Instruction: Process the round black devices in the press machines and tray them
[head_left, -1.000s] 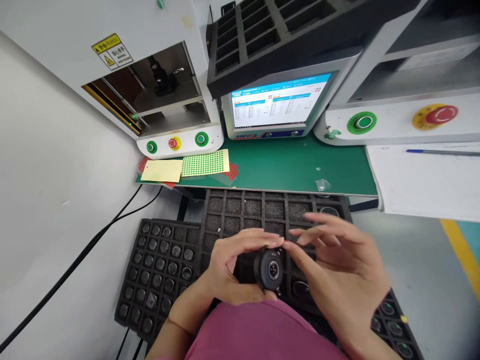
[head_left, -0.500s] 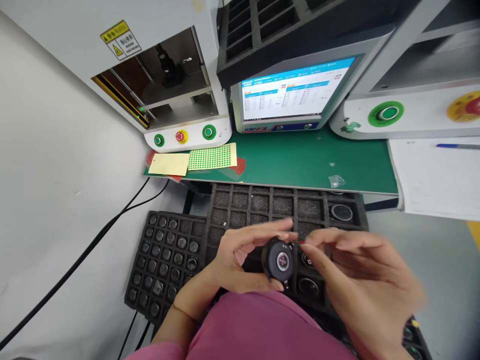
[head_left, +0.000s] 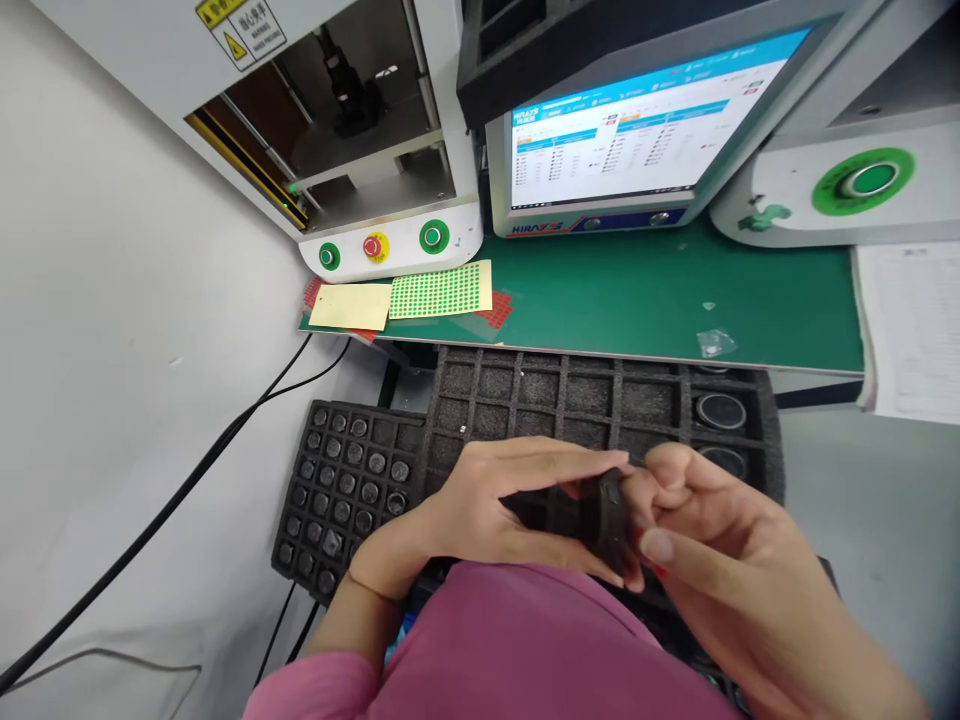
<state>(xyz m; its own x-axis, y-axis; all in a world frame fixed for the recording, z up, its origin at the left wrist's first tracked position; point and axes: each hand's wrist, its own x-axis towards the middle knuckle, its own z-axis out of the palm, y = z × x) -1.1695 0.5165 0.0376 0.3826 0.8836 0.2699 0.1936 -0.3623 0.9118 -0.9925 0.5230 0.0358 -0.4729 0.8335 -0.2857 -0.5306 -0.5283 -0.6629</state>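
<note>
**Disc-Shaped Part Held Edge-On Between Both Hands**

The round black disc-shaped part sits between the two hands, above the near half of the large black foam compartment tray and in front of the near edge of the green table.

The left hand lies to the left of the part. Its fingers curl over the top rim and the thumb closes against the lower rim, pinching the part. The right hand lies to the right, touching the opposite rim; its fingers are bent and pressed together against the edge.

Orientation: the part is seen edge-on. Its flat faces point left and right, and its rim runs roughly upright in the view. Both hands touch it; the left hand wraps more of it.

A smaller black tray of round cells lies to the left, touching the large tray.
</note>
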